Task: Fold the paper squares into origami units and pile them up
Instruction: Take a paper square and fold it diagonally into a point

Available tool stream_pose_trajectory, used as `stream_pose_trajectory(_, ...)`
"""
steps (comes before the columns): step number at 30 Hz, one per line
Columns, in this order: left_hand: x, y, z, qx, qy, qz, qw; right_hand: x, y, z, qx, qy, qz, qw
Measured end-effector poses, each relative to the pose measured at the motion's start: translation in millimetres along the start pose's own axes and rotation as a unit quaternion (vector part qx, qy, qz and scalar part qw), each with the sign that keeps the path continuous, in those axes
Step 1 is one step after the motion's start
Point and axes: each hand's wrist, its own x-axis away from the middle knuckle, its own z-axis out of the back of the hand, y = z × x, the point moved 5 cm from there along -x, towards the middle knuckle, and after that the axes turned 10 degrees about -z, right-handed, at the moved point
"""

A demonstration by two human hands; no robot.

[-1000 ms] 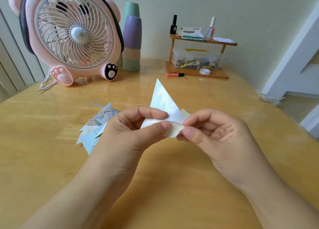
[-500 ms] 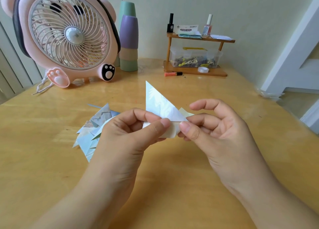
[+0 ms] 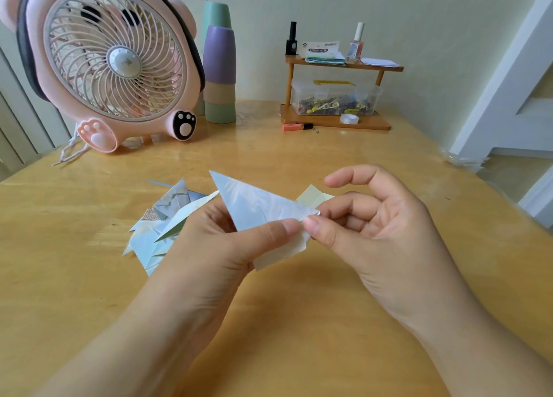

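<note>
A pale blue folded paper unit (image 3: 257, 206) with a pointed tip up-left is held above the wooden table (image 3: 299, 321). My left hand (image 3: 209, 247) pinches it between thumb and fingers. My right hand (image 3: 368, 226) pinches its right corner with thumb and middle finger, the index finger lifted. A pale cream flap (image 3: 284, 251) hangs below the thumbs. A pile of folded blue-grey units (image 3: 158, 226) lies on the table behind my left hand, partly hidden by it. A pale yellow paper (image 3: 312, 197) shows behind the unit.
A pink bear-shaped fan (image 3: 110, 64) stands at the back left beside stacked cups (image 3: 220, 73). A small wooden shelf (image 3: 338, 121) with bottles, a clear box and a tape roll sits at the back. An orange pen (image 3: 296, 126) lies before it.
The paper's point has tilted to the left. My right index finger has lifted off the paper, and the hand now pinches the right corner with thumb and middle finger.
</note>
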Motion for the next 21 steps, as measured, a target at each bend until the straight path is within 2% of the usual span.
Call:
stream_pose_trajectory(6, -0.5, -1.7, 2.5, -0.031, 0.013, -0.001, 0.999, 1.4, 1.0, -0.3, 0.012, -0.005, -0.011, 1.000)
stream_pose_trajectory(14, -1.0, 0.4, 1.9, -0.027, 0.011, -0.021, 0.999, 1.6, 4.5, -3.0, 0.011, -0.070, -0.076, 0.995)
stream_pose_trajectory(21, 0.4, 1.4, -2.3, -0.017, -0.007, -0.017, 1.000, 1.0, 3.5, -2.9, 0.016, -0.053, -0.063, 0.996)
